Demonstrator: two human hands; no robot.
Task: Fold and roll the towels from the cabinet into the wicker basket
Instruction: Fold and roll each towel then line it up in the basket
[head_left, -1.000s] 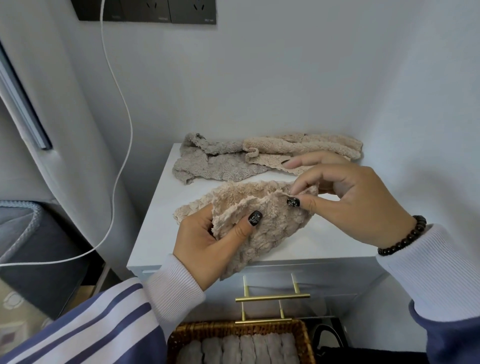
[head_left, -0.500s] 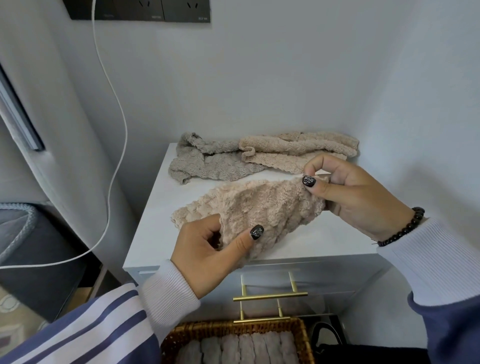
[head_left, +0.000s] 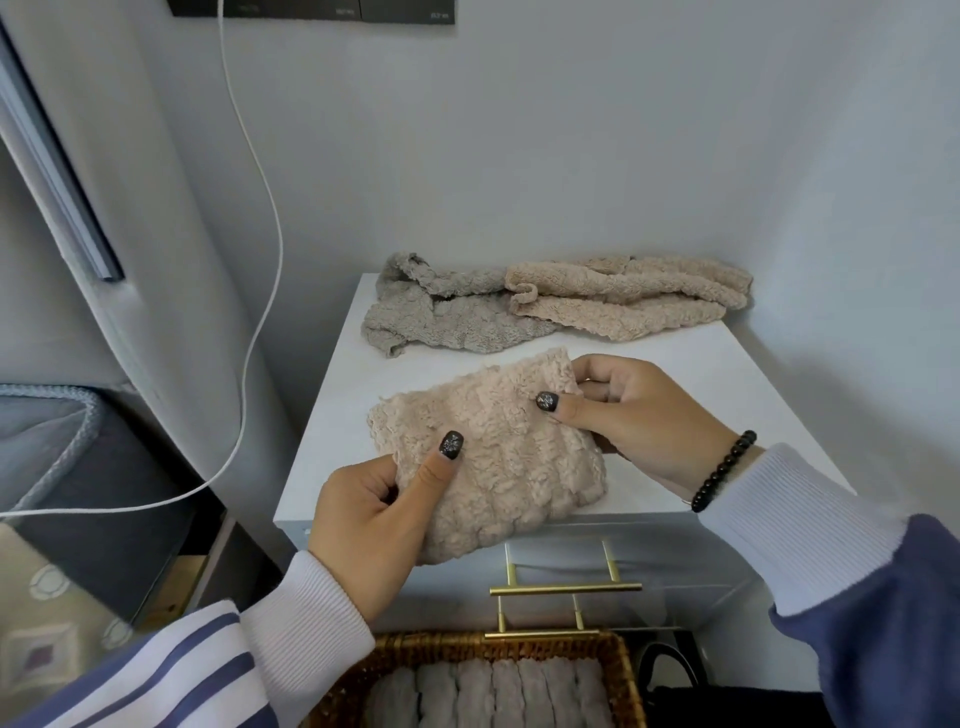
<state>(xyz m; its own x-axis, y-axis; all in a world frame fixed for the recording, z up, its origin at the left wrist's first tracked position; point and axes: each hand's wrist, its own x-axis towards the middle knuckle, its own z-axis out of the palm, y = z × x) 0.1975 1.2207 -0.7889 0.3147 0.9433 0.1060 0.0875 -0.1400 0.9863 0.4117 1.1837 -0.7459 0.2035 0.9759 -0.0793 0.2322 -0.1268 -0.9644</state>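
Held the beige towel (head_left: 493, 462) above the white cabinet (head_left: 701, 374) top, folded. Left hand (head_left: 374, 525) in a thumb-over pinch grip at the near-left corner; right hand (head_left: 634, 421) pinching the far-right edge. Best done by squaring the edges first, then rolling tight from one end. Wicker basket (head_left: 395, 670) below, already lined with rolls. Two loose towels (head_left: 545, 306) waited behind.

i count three loose towels: one beige towel (head_left: 493, 457) held, one grey towel (head_left: 441, 322), one more beige (head_left: 623, 301). one wicker basket (head_left: 395, 654) holding six rolled towels (head_left: 498, 696). two hands.
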